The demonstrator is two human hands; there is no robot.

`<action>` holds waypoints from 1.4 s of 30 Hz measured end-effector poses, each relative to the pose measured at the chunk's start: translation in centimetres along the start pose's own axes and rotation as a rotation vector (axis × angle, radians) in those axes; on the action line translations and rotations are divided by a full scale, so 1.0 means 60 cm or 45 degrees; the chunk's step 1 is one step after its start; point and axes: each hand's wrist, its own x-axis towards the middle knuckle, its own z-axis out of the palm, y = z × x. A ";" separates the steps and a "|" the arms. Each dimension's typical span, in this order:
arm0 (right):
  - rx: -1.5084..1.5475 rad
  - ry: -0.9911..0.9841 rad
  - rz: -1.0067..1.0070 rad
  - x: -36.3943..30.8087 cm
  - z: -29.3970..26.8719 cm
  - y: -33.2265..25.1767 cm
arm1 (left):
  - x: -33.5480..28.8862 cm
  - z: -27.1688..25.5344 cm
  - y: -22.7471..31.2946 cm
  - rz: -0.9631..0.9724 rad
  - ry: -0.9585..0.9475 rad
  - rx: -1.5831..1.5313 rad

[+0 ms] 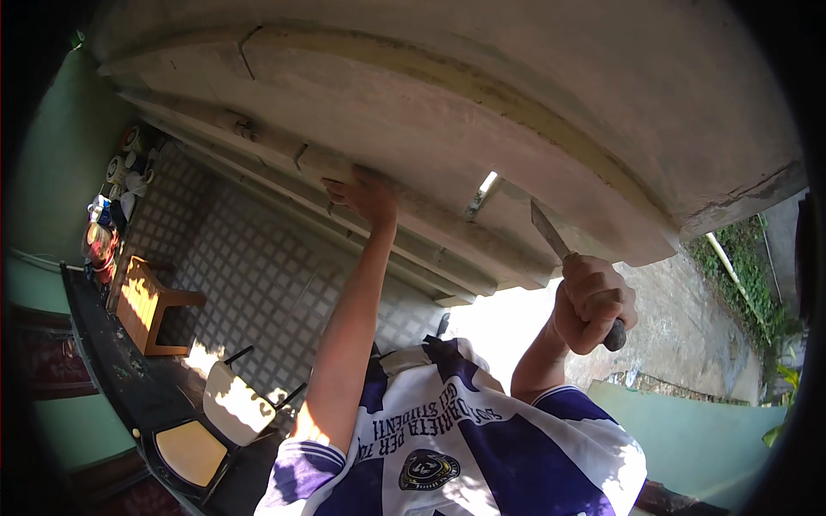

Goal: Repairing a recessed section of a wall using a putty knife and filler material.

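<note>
My right hand (598, 303) is closed round the handle of a knife (548, 230), whose grey blade points up and to the left. The dark butt of the handle sticks out below the fist. Close to the blade's tip is a pale plastered beam (516, 163) with an oblong opening (483, 193). My left hand (366, 198) is raised against the beam's lower edge, left of that opening. Its fingers are stretched out along the edge and hold nothing I can see.
Long parallel ledges (413, 249) run beside the beam. Beyond lies a tiled floor (258, 241) with a wooden stool (146, 305) and a pale-seated chair (237, 400). Several containers (129, 163) stand at the far left. Green plants (744, 284) border a concrete strip on the right.
</note>
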 end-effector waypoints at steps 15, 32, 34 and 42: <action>-0.342 0.034 -0.018 -0.012 0.021 -0.007 | 0.004 0.007 -0.019 0.020 0.011 0.030; -0.167 0.042 0.029 0.008 -0.002 -0.032 | -0.001 -0.003 -0.012 -0.014 -0.063 0.042; -0.104 0.062 0.053 0.009 -0.015 -0.034 | 0.008 0.008 -0.018 0.058 0.069 0.002; -0.048 0.061 -0.017 0.016 -0.019 -0.044 | 0.005 0.006 -0.019 0.012 -0.003 -0.003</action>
